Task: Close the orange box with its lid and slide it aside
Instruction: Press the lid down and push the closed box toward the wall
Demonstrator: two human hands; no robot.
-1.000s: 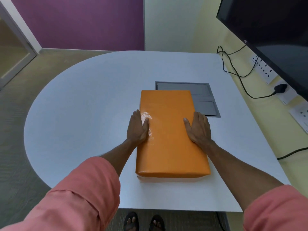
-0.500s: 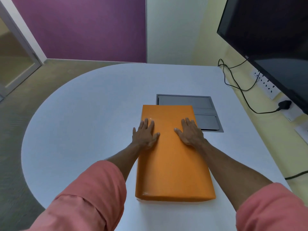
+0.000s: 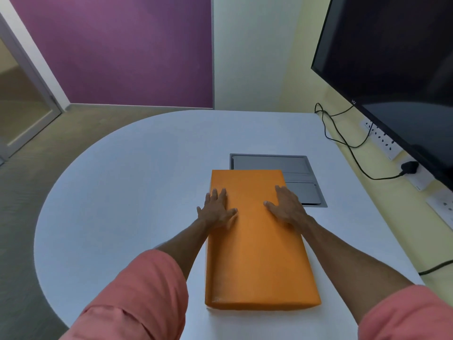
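The orange box (image 3: pixel 257 253) lies lengthwise on the white table (image 3: pixel 134 180), lid on, its far end overlapping the grey panel. My left hand (image 3: pixel 217 211) rests flat at the box's left edge, fingers spread, thumb on the lid. My right hand (image 3: pixel 286 207) lies flat on the lid near the right edge, fingers pointing away from me. Neither hand grips anything; both press palm down on the lid's far half.
A grey recessed panel (image 3: pixel 294 182) is set in the table just beyond the box. A black screen (image 3: pixel 397 77) hangs on the right wall above sockets and black cables (image 3: pixel 343 141). The table's curved edge runs along the left, over carpet.
From gripping the box's sides at mid-length, both hands have moved forward onto the lid's top. The camera has tilted up, showing more wall.
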